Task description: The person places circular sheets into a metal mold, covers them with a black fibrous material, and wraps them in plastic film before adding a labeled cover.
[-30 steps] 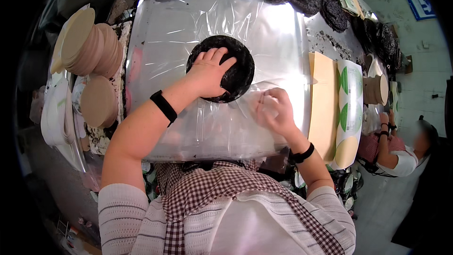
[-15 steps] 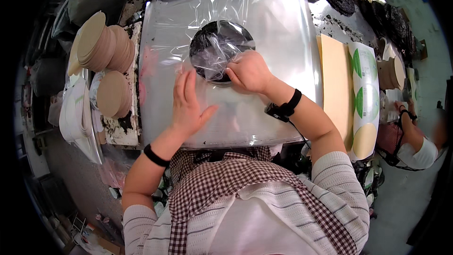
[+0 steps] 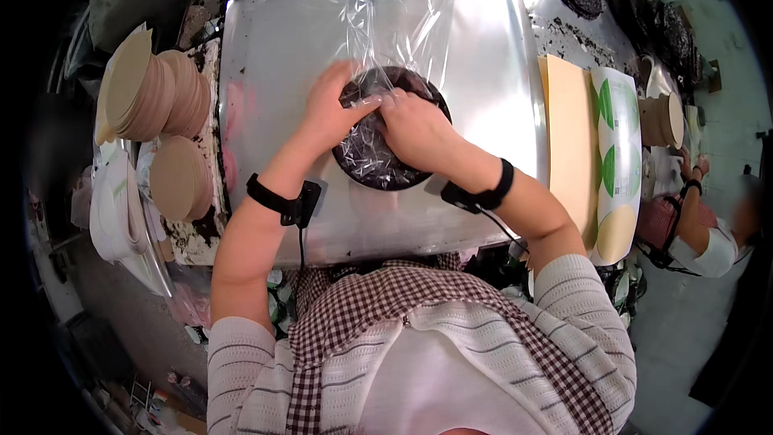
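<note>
one film-covered dark disc (image 3: 372, 167), the wearer's two hands (image 3: 328, 111) (image 3: 420, 134) (two black wristbands (image 3: 269, 199) (image 3: 502, 180)), one co-worker (image 3: 702, 248)

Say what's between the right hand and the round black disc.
Clear plastic film: the head view shows it wrinkled over the round black disc, under the right hand. Fingertip contact is hidden.

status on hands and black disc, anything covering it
Left hand, right hand: close together over black disc, grip unclear. Clear film: across the disc. Hands hide part.
</note>
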A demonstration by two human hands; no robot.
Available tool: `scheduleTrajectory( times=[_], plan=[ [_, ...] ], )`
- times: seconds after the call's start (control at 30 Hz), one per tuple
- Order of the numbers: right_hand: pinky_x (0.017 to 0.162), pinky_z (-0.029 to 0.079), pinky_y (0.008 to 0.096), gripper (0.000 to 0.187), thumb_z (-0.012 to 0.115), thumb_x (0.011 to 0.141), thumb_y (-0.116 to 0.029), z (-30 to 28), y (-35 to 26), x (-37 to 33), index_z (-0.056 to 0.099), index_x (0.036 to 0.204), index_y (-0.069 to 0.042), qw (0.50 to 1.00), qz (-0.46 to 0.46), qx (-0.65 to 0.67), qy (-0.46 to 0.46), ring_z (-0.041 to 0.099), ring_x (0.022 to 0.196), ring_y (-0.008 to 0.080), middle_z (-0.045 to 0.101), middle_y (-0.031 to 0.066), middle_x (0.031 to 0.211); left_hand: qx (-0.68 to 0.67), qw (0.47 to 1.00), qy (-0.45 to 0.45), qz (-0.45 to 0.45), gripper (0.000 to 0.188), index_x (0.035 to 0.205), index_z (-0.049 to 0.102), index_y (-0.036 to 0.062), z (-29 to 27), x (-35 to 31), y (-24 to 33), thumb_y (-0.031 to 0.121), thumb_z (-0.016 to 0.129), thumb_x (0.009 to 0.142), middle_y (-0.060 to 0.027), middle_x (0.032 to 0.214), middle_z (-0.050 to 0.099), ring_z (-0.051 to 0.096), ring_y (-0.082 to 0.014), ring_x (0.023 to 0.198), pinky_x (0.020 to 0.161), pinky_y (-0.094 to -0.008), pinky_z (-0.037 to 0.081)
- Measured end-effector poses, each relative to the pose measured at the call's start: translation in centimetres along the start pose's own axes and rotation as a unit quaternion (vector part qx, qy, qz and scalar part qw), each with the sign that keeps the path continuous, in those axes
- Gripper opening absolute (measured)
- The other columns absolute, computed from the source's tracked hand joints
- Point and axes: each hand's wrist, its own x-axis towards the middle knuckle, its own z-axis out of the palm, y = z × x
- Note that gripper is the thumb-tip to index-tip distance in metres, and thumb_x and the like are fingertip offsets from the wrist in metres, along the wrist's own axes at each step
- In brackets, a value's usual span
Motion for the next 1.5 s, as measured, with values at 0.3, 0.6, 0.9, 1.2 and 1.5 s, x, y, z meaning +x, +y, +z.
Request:
scheduleTrajectory(
  times=[0.3, 0.6, 0.9, 1.2, 1.5],
  plan=[
    [0.117, 0.041, 0.0441, 0.075, 0.089, 0.081, -0.007, -6.1, 9.0, 1.0, 0.058, 0.149, -0.005, 0.804, 0.095, 0.583, -0.066, 0.058, 0.134, 0.0246, 0.067, 0.0125, 0.142, -0.155, 0.980, -0.025, 0.123, 0.052, 0.134, 0.074, 0.0142, -0.4, 0.8, 1.6, -0.007, 0.065, 0.088, -0.0073, 0.164, 0.052, 0.029, -0.0344, 0.162, 0.130, -0.0494, 0.029],
    [0.128, 0.019, 0.0634, 0.053, 0.079, 0.073, -0.018, -6.0, 3.6, -1.3, 0.070, 0.124, -0.009, 0.991, -0.100, -0.023, -0.081, 0.036, 0.154, 0.0404, 0.059, 0.0073, 0.152, 0.113, 0.922, -0.125, 0.348, 0.018, 0.097, 0.069, 0.0030, -1.1, 0.6, 4.1, 0.000, 0.068, 0.080, -0.0092, 0.113, 0.070, 0.066, -0.0305, 0.114, 0.096, -0.0438, 0.056],
    [0.072, 0.059, 0.0487, 0.014, 0.069, 0.085, -0.014, 1.3, 2.3, -1.2, 0.072, 0.091, -0.002, 0.992, 0.043, -0.039, -0.111, 0.072, 0.080, 0.0383, 0.073, 0.0179, 0.091, 0.112, 0.939, -0.157, 0.284, 0.065, 0.149, 0.054, 0.0063, -1.3, 0.2, 8.2, 0.030, 0.072, 0.091, -0.0143, 0.167, 0.042, 0.039, -0.0344, 0.154, 0.127, -0.0515, 0.031],
    [0.087, 0.057, 0.0448, 0.030, 0.081, 0.084, -0.012, -18.3, 11.6, -21.3, 0.075, 0.111, -0.001, 0.868, 0.317, -0.317, 0.212, 0.070, 0.102, 0.0363, 0.072, 0.0137, 0.105, 0.284, 0.919, -0.148, 0.230, 0.066, 0.164, 0.044, 0.0129, 1.6, 0.1, 8.0, 0.018, 0.061, 0.101, -0.0128, 0.172, 0.040, 0.038, -0.0306, 0.158, 0.131, -0.0489, 0.025],
    [0.099, 0.054, 0.0453, 0.019, 0.070, 0.085, -0.001, -14.7, 16.6, -35.1, 0.070, 0.104, 0.002, 0.827, 0.277, -0.433, 0.227, 0.064, 0.114, 0.0352, 0.066, 0.0142, 0.111, 0.216, 0.931, -0.117, 0.270, 0.049, 0.146, 0.057, 0.0034, 1.0, -0.4, 6.4, 0.001, 0.057, 0.097, -0.0151, 0.163, 0.052, 0.048, -0.0351, 0.151, 0.129, -0.0517, 0.031]
  ],
)
